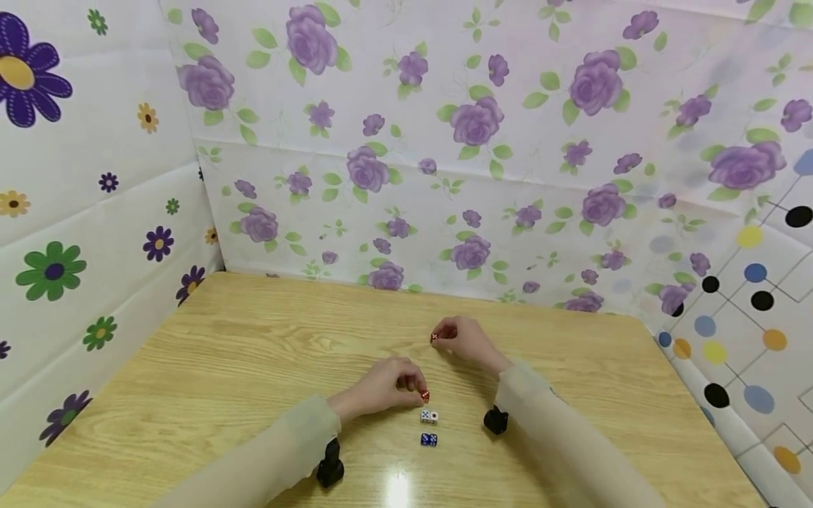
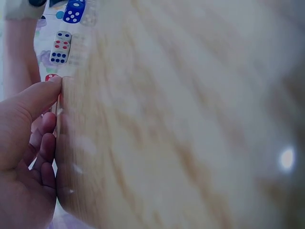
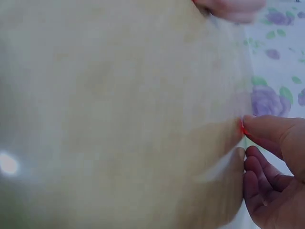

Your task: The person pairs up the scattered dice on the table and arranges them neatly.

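Note:
My left hand point(image 1: 389, 384) pinches a red die point(image 1: 425, 396) between thumb and finger, close to the tabletop. In the left wrist view, the thumb of the left hand point(image 2: 26, 129) covers most of that red die point(image 2: 51, 77). Farther back and to the right, my right hand point(image 1: 466, 340) holds another red die point(image 1: 435, 338) by its fingertips; only a sliver of red shows in the right wrist view, beside the right hand point(image 3: 276, 157). Just in front of the left fingertips sit two white dice point(image 1: 429, 417) side by side, with two blue dice point(image 1: 428, 439) nearer me.
Everything stands on a light wooden table point(image 1: 279, 331). A purple-flowered cloth point(image 1: 419, 212) rises behind its back edge, and patterned cloths stand along the left and right sides. Black wrist devices sit at both cuffs. Light glares off the table near the front.

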A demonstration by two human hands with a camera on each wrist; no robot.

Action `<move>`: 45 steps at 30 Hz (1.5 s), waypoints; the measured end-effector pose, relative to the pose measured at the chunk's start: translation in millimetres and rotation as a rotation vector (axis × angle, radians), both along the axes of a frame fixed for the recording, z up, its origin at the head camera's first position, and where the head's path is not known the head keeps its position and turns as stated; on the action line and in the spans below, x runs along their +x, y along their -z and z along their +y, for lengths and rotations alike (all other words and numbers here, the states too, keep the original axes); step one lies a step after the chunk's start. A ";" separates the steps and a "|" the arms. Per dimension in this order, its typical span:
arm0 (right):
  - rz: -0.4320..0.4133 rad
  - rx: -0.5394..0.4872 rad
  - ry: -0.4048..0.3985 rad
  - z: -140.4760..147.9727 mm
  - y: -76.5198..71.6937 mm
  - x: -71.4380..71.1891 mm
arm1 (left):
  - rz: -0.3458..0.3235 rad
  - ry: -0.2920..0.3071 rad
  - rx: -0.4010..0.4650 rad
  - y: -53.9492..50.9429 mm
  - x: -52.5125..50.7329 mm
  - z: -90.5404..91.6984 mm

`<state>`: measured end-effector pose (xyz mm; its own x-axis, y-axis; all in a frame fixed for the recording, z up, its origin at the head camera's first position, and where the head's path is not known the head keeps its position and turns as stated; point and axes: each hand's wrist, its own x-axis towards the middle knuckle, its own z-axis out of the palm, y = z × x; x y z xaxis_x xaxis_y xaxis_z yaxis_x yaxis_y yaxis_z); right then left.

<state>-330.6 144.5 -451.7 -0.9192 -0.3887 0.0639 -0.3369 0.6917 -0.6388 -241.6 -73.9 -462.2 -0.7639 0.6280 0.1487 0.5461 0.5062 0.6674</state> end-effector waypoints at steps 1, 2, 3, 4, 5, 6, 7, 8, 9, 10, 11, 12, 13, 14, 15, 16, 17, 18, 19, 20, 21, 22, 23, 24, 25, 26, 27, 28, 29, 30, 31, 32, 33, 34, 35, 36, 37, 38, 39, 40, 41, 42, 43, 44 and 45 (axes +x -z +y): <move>-0.013 -0.019 0.007 1.9 0.9 4.5 | 0.001 -0.001 0.000 0.4 -0.2 0.2; -0.017 -0.034 0.010 3.6 2.1 8.4 | 0.002 -0.002 -0.002 0.6 -0.2 0.4; -0.015 -0.043 0.010 5.2 3.0 12.1 | 0.004 -0.002 -0.003 0.7 -0.2 0.6; -0.013 -0.050 0.010 6.5 3.7 15.6 | 0.002 -0.002 -0.004 0.7 -0.1 0.7; -0.015 -0.058 0.010 7.7 4.3 19.1 | 0.001 -0.002 -0.003 0.6 0.1 0.9; -0.016 -0.062 0.010 8.8 4.8 22.6 | -0.001 -0.003 -0.004 0.5 0.4 1.1; -0.011 -0.063 0.007 10.0 5.7 25.7 | -0.002 -0.006 -0.005 0.3 0.8 1.3; -0.006 -0.062 0.007 10.4 6.3 28.9 | -0.003 -0.007 -0.006 0.2 1.0 1.4; -0.005 -0.062 0.008 10.5 6.9 32.3 | -0.004 -0.008 -0.006 0.3 1.2 1.4; -0.006 -0.063 0.006 10.7 7.6 35.7 | -0.003 -0.008 -0.006 0.5 1.3 1.4; -0.002 -0.064 0.003 10.9 8.3 38.7 | -0.001 -0.010 -0.007 0.7 1.3 1.3; 0.000 -0.065 -0.001 11.2 9.1 41.8 | 0.000 -0.012 -0.007 0.8 1.4 1.2; -0.001 -0.070 -0.006 11.5 9.6 44.8 | 0.002 -0.013 -0.006 0.9 1.3 1.1; -0.006 -0.078 -0.011 11.7 9.8 48.0 | 0.003 -0.014 -0.004 1.1 1.3 1.0; -0.003 -0.083 -0.017 12.0 10.4 50.6 | 0.003 -0.014 -0.001 1.3 1.2 0.9; -0.001 -0.089 -0.024 12.3 10.8 53.1 | 0.003 -0.015 0.001 1.2 1.2 0.8; -0.003 -0.094 -0.027 12.8 11.3 55.5 | 0.002 -0.015 0.004 1.1 1.2 0.7; -0.005 -0.098 -0.029 13.3 11.9 57.8 | 0.002 -0.015 0.006 1.1 1.2 0.6; -0.002 -0.099 -0.032 13.6 12.6 59.7 | 0.004 -0.014 0.004 1.2 1.1 0.5; -0.002 -0.099 -0.033 14.0 13.3 61.6 | 0.005 -0.014 0.004 1.2 1.1 0.4; -0.004 -0.094 -0.032 14.3 14.4 63.2 | 0.004 -0.013 0.004 1.2 1.1 0.3; -0.006 -0.092 -0.033 14.4 15.2 64.8 | 0.004 -0.014 0.003 1.1 1.1 0.1; -0.010 -0.093 -0.034 14.6 16.0 66.4 | 0.004 -0.014 0.003 1.1 1.2 0.0; -0.012 -0.093 -0.036 14.7 16.7 67.8 | 0.002 -0.015 0.004 1.2 1.3 -0.1; -0.015 -0.091 -0.039 14.8 17.0 69.4 | 0.002 -0.016 0.004 1.2 1.4 -0.2; -0.020 -0.095 -0.042 14.9 17.1 71.1 | 0.000 -0.016 0.005 1.2 1.5 -0.4; -0.023 -0.095 -0.043 14.9 17.2 72.5 | -0.001 -0.017 0.007 1.3 1.5 -0.5; -0.026 -0.100 -0.047 14.9 16.8 74.1 | 0.000 -0.016 0.007 1.5 1.5 -0.5; -0.031 -0.100 -0.048 15.0 16.7 75.6 | 0.001 -0.016 0.007 1.8 1.5 -0.6; -0.035 -0.098 -0.048 15.0 16.5 77.0 | 0.002 -0.015 0.007 2.2 1.5 -0.6; -0.040 -0.099 -0.050 15.0 16.2 78.4 | 0.003 -0.015 0.006 2.6 1.3 -0.6; -0.043 -0.101 -0.054 14.9 16.2 79.4 | 0.002 -0.015 0.007 3.0 1.2 -0.6; -0.047 -0.099 -0.057 14.8 16.3 80.3 | 0.002 -0.016 0.007 3.4 1.1 -0.6; -0.047 -0.101 -0.063 14.7 16.4 81.1 | 0.002 -0.017 0.007 3.7 1.0 -0.6; -0.045 -0.102 -0.066 14.6 16.5 81.8 | 0.003 -0.018 0.005 3.9 1.0 -0.6; -0.043 -0.105 -0.070 14.5 16.5 82.4 | 0.002 -0.019 0.005 3.9 1.0 -0.6; -0.039 -0.105 -0.074 14.4 16.6 83.0 | 0.001 -0.019 0.005 3.8 1.1 -0.5; -0.036 -0.105 -0.076 14.3 16.7 83.5 | 0.001 -0.020 0.005 3.6 1.2 -0.4; -0.034 -0.105 -0.079 14.3 16.6 84.1 | 0.002 -0.019 0.004 3.3 1.4 -0.3; -0.032 -0.104 -0.081 14.2 16.6 84.7 | 0.001 -0.018 0.003 2.8 1.5 -0.1; -0.032 -0.103 -0.083 14.2 16.4 85.3 | 0.002 -0.017 0.001 2.3 1.7 0.1; -0.032 -0.102 -0.086 14.3 16.2 86.0 | 0.001 -0.015 0.001 1.6 1.8 0.3; -0.034 -0.100 -0.090 14.4 15.9 86.7 | 0.003 -0.015 0.000 1.2 1.8 0.5; -0.035 -0.100 -0.093 14.5 15.5 87.5 | 0.004 -0.015 -0.001 0.6 1.8 0.8; -0.037 -0.100 -0.097 14.6 15.0 88.2 | 0.007 -0.015 -0.002 0.1 1.8 0.9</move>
